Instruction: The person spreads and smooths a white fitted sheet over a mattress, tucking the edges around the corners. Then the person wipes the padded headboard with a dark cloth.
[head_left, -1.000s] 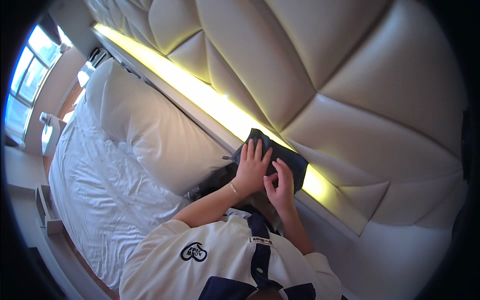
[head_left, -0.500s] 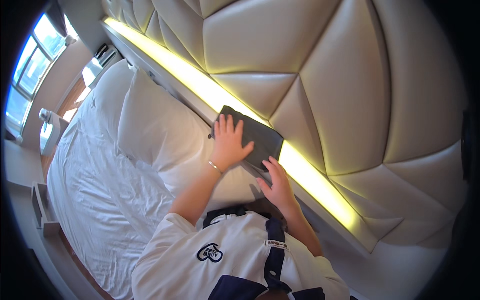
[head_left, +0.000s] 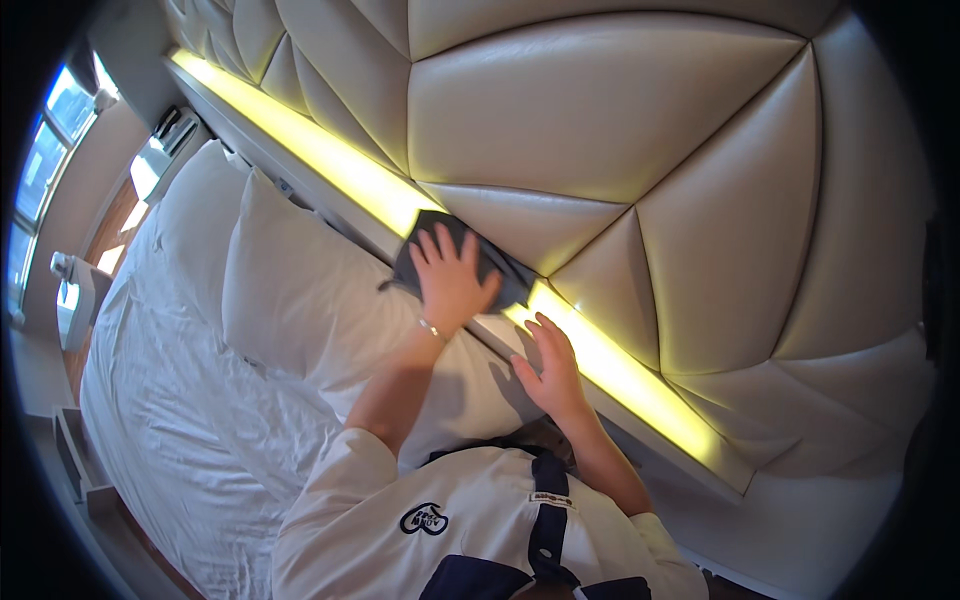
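A dark grey cloth (head_left: pixel 511 286) lies across the glowing yellow ledge (head_left: pixel 640 371) at the foot of the padded wall. Flat on top of it rests my left hand (head_left: pixel 450 280), fingers spread, a thin bracelet at the wrist. The cloth's left corner hangs past the ledge's near edge. My right hand (head_left: pixel 552 372) is beside the ledge, just right of the cloth and apart from it, with its fingers loosely extended and nothing in them.
White pillows (head_left: pixel 285 275) lean below the ledge on a bed with a rumpled white sheet (head_left: pixel 180 380). Cream padded panels (head_left: pixel 600 120) rise behind the ledge. A small bedside table (head_left: pixel 165 145) stands at the far left, near a window (head_left: pixel 45 165).
My left hand and the cloth have slid a little leftward along the ledge, and the cloth has bunched somewhat. The right hand, previously at the cloth's edge, is now separated from it.
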